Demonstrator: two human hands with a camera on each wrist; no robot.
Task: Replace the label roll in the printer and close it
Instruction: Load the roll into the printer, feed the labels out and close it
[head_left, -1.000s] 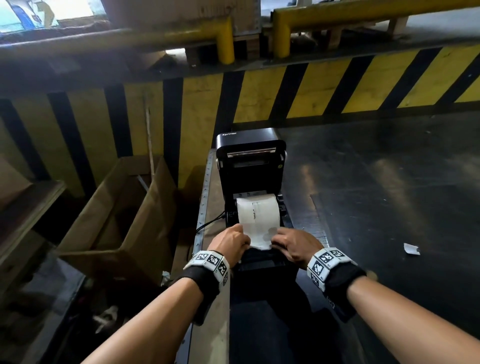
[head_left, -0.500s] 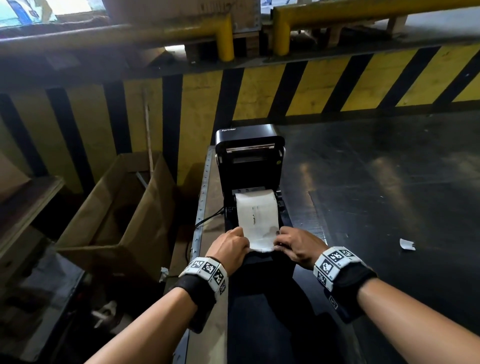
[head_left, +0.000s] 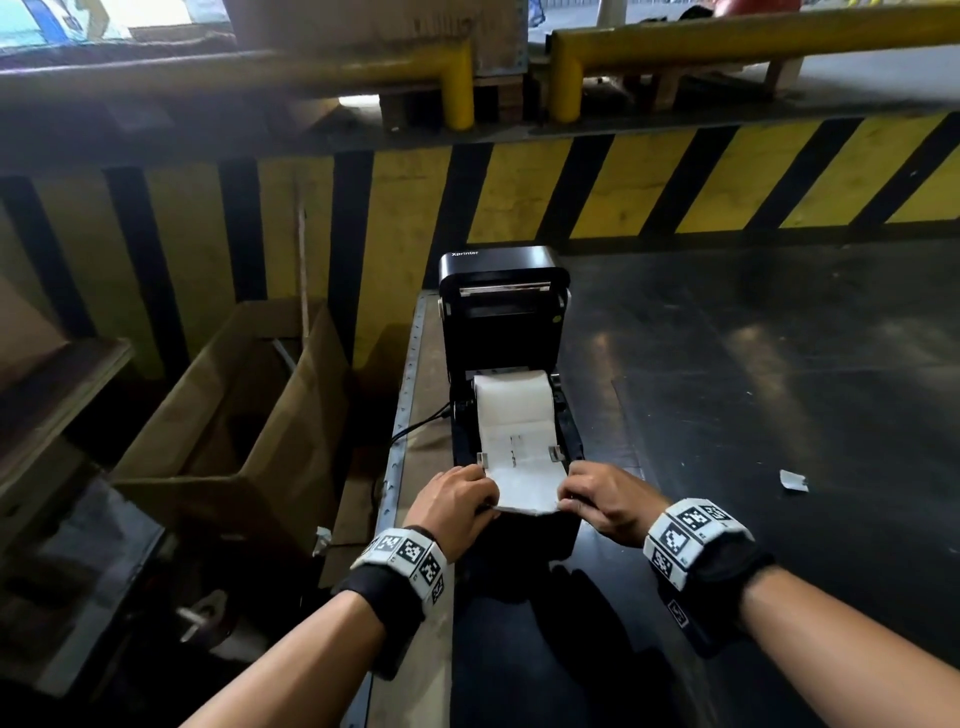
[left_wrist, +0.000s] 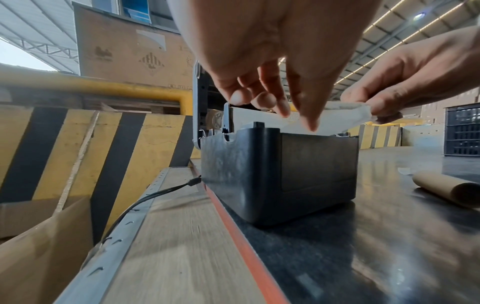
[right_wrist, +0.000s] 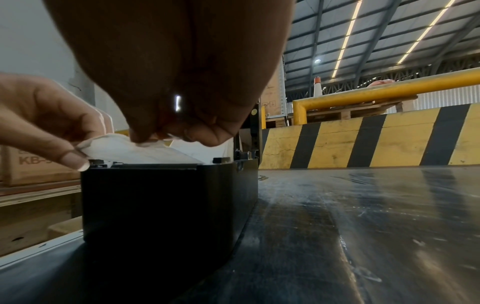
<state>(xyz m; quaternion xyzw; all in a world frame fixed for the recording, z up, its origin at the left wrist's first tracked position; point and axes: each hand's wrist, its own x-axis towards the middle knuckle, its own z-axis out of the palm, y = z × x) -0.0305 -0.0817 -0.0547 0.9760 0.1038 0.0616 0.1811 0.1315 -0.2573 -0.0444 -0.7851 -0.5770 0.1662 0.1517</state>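
Observation:
A black label printer (head_left: 514, 525) stands on the dark belt with its lid (head_left: 503, 306) raised upright. A white label roll (head_left: 511, 402) sits in its bay, and the loose label strip (head_left: 522, 480) runs forward over the front edge. My left hand (head_left: 457, 506) pinches the strip's left corner and my right hand (head_left: 605, 501) pinches its right corner. In the left wrist view the strip (left_wrist: 348, 115) stretches between my left hand (left_wrist: 272, 98) and my right hand (left_wrist: 384, 111) above the printer body (left_wrist: 280, 172). The right wrist view shows both hands on the strip (right_wrist: 135, 152).
An open cardboard box (head_left: 234, 415) stands left of the belt. A power cable (left_wrist: 155, 195) runs from the printer's left side over the conveyor's edge rail. An empty cardboard core (left_wrist: 446, 189) lies on the belt beside the printer. A paper scrap (head_left: 794, 479) lies farther right. A yellow-black barrier (head_left: 675, 182) stands behind.
Both hands have drawn the label strip toward me, so more of it lies flat over the printer's front. The roll sits lower in its bay.

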